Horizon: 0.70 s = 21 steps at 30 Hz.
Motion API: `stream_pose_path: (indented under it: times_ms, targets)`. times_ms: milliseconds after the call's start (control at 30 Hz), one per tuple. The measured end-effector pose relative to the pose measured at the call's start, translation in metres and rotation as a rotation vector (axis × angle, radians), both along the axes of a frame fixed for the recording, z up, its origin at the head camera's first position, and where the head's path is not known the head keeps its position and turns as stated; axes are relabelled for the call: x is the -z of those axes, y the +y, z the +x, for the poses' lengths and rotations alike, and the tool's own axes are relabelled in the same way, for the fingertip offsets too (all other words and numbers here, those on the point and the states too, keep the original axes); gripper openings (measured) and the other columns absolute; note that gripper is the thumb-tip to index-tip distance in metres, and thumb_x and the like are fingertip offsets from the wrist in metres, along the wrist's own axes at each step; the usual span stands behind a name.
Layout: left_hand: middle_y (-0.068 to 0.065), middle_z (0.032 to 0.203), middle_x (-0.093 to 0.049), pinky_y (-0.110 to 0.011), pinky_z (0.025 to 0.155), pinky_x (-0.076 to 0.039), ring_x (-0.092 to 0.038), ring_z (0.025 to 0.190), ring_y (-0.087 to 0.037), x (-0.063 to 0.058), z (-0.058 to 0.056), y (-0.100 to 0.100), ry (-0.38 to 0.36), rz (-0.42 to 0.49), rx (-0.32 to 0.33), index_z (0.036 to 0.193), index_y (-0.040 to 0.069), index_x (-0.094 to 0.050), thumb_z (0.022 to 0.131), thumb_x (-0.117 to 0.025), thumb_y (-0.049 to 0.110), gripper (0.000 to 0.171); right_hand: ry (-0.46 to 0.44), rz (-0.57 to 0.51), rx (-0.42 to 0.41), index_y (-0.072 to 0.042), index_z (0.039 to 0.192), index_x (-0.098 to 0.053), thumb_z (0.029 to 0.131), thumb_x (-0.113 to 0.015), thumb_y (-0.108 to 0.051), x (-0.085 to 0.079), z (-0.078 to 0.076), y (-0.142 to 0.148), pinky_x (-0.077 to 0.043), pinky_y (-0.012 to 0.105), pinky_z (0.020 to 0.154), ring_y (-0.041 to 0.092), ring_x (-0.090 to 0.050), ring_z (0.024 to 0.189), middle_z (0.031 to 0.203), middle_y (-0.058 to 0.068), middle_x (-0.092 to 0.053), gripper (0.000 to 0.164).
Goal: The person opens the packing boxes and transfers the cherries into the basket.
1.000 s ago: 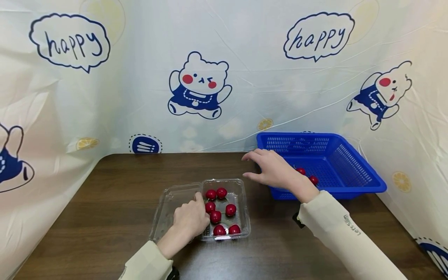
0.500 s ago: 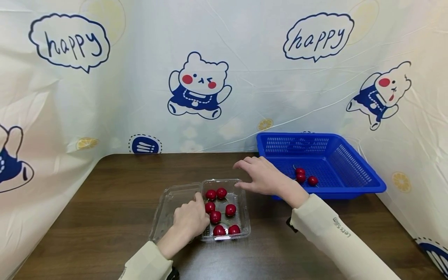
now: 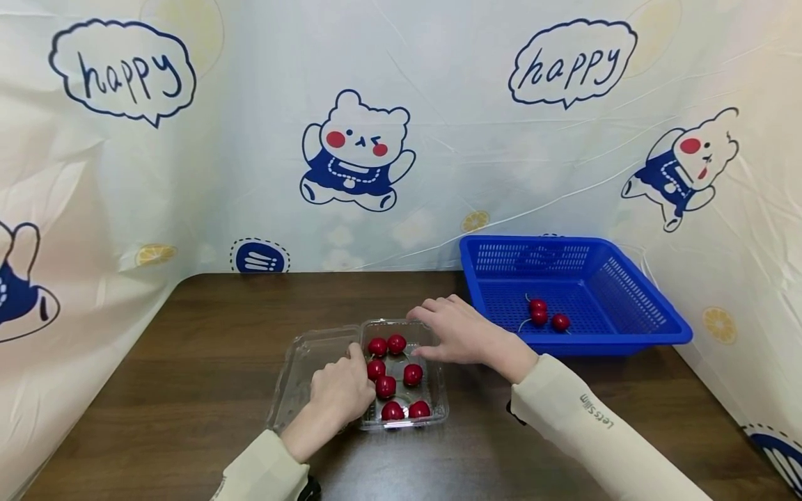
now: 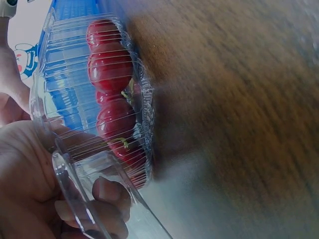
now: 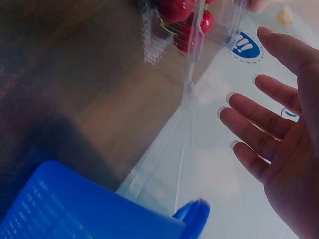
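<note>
Right grip (image 3: 460, 332), right of mid-frame, is loose, nothing held; cherries (image 3: 412, 375) might be spilled if the box (image 3: 444, 402), held by left grip (image 3: 341, 391), is bumped.

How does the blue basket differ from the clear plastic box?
The basket is opaque blue with slotted sides; the box is see-through. The basket is larger and shows no lid, while the box has an attached lid folded open. The basket holds three visible cherries; the box holds seven. Both stand on the table.

Parted fingers (image 5: 261, 115) hang near a clear container (image 5: 191, 62) of cherries (image 5: 175, 9).
</note>
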<state>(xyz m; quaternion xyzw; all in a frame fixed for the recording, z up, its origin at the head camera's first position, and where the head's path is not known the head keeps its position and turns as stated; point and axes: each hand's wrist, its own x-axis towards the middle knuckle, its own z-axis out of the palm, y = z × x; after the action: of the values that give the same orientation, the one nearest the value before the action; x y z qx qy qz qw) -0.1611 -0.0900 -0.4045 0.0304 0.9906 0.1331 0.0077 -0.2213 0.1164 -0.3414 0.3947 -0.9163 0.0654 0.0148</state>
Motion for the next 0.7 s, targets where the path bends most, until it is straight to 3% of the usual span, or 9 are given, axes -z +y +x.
stream_pose_path:
  times_ms: [700]
  targets:
    - [-0.017, 0.068, -0.066, -0.047, 0.05, -0.05, -0.062, 0.056, -0.033, 0.0, -0.001, 0.0, -0.025, -0.009, -0.003, 0.104, -0.003, -0.046, 0.078, -0.062, 0.02, 0.038, -0.002, 0.116, -0.059, -0.017, 0.122, -0.061, 0.084, -0.068, -0.043, 0.031, 0.012, -0.014, -0.045, 0.043, 0.095, 0.021, -0.061, 0.104, 0.112, 0.004, -0.068, 0.047]
